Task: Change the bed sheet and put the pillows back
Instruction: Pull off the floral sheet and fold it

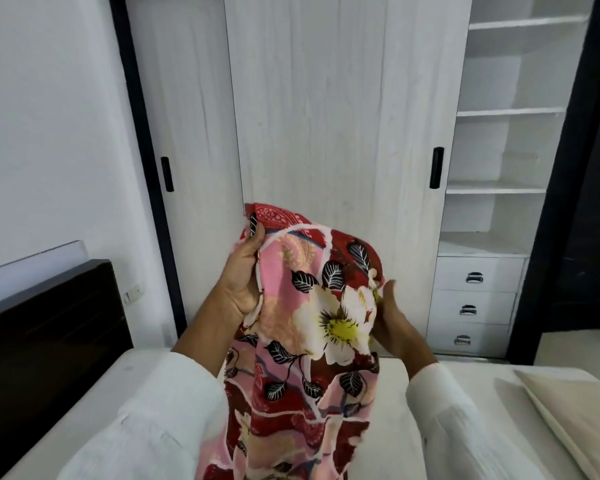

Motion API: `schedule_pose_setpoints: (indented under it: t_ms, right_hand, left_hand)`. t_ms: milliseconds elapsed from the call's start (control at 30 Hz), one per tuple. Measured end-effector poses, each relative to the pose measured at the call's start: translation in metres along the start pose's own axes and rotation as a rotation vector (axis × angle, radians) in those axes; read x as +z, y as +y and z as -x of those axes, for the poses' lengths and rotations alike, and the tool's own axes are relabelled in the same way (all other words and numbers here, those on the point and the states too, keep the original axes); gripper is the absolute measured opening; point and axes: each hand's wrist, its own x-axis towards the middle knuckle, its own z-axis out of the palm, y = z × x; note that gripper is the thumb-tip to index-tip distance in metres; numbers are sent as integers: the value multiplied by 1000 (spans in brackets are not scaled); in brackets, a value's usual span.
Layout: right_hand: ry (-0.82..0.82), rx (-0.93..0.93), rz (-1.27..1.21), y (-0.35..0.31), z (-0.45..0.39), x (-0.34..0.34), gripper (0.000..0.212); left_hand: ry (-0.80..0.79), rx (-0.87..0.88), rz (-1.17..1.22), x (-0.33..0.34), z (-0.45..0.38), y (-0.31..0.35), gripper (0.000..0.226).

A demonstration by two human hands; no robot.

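We hold a red and pink floral cotton bed sheet (312,327) up over the bare white mattress (388,410). Our left hand (241,277) grips its upper left edge, thumb curled over the fabric. Our right hand (390,317) pinches its right edge. A cream pillow (568,417) lies near right. The white wooden wardrobe (326,116) stands far behind.
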Motion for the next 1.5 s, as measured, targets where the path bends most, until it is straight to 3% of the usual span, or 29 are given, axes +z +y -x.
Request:
schedule_pose_setpoints:
  t_ms: [133,200,233,300,333,400,433,533,600,767,833,967,1033,1133,1233,1300,1333,1400,1467,1500]
  right_hand:
    - [-91,6,-44,-42,-5,21,73]
    - [-116,-25,8,-51,-2,38,46]
    - [-116,-46,1,-51,-1,38,48]
    - [-100,-71,-34,-51,-1,33,102]
    - [-114,-51,-76,-56,5,36,106]
    - [-179,-106,-219,-75,9,41,68]
    - [-176,-154,-268,-93,8,44,62]
    - [-248,-316,-388,-152,22,59,86]
    - [-283,-393,-450,-183,24,61,89]
    - [-213,-420,-225,-236,21,74,69]
    - [-227,-429,-287,-257,18,74,65]
    - [-272,-646,-205,-306,30,74,58]
    - [-297,-486,29,-298,32,76,51]
    - [-140,-342,238,-275,25,76,7]
    - [89,-468,29,-302,24,72,18]
    - [11,-630,-194,-323,29,73,5]
    - [-62,-671,-219,-326,29,73,18]
    - [-170,-545,59,-303,30,71,37]
    - [-192,-342,436,-271,27,64,29]
    - [-140,-284,496,-264,26,63,19]
  left_hand:
    - [13,85,55,19,-6,39,68]
    - [21,130,42,32,-9,53,51]
    - [12,143,28,39,-10,59,42]
    - [-7,168,-3,48,-13,68,47]
    - [-4,179,-11,52,-14,74,45]
    - [-22,189,-23,59,-14,88,44]
    - [-44,181,-34,62,-14,97,49]
    - [-107,182,-11,66,-15,127,60]
    - [-113,217,-24,68,-17,149,61]
    - [-19,247,-193,71,-23,164,58]
    - [84,267,-210,68,-27,169,48]
    - [145,378,-200,67,-32,190,34]
    - [120,335,-358,68,-30,183,31]
    - [131,226,-506,66,-26,167,32]
    - [195,302,-420,77,-24,180,28]
    - [253,423,-471,88,-29,195,27]
    - [290,462,-551,92,-33,199,27]
    - [343,434,-719,90,-36,194,28]
    - [376,323,-763,79,-39,179,28]
    - [387,284,-746,76,-39,173,27]
